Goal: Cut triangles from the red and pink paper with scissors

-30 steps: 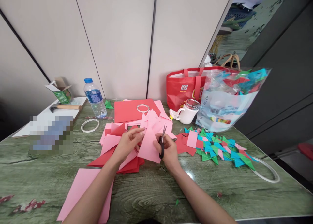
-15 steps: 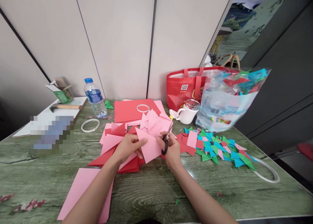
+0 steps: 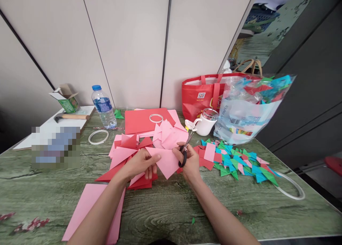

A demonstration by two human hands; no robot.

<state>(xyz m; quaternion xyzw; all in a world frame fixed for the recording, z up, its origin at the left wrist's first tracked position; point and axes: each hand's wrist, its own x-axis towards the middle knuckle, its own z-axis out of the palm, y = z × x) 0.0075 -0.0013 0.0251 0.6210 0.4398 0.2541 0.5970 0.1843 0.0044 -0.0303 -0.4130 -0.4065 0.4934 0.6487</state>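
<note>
Between my hands is a pink paper piece [image 3: 167, 163], its straight edge on top and a corner pointing down. My left hand [image 3: 143, 165] pinches its left end between thumb and fingers. At the other end, my right hand [image 3: 190, 163] grips the paper with thumb and fingertips. That hand also carries black-handled scissors [image 3: 183, 156], blades pointing up and away from the paper. Just behind lie loose pink paper pieces [image 3: 172, 134]. Below and left of the held piece, red and pink folded papers [image 3: 120, 166] are heaped, partly hidden by my left hand.
Pink sheets [image 3: 85, 206] lie at front left. Small coloured paper pieces [image 3: 235, 161] spread to the right, by a white ring [image 3: 296, 195]. Behind stand a white mug [image 3: 204, 125], a plastic bag [image 3: 245, 113], a red bag [image 3: 195, 99] and a water bottle [image 3: 104, 108].
The pink paper has turned so its straight edge runs level across the top. My right hand has shifted slightly right with the scissors; both hands still hold the paper.
</note>
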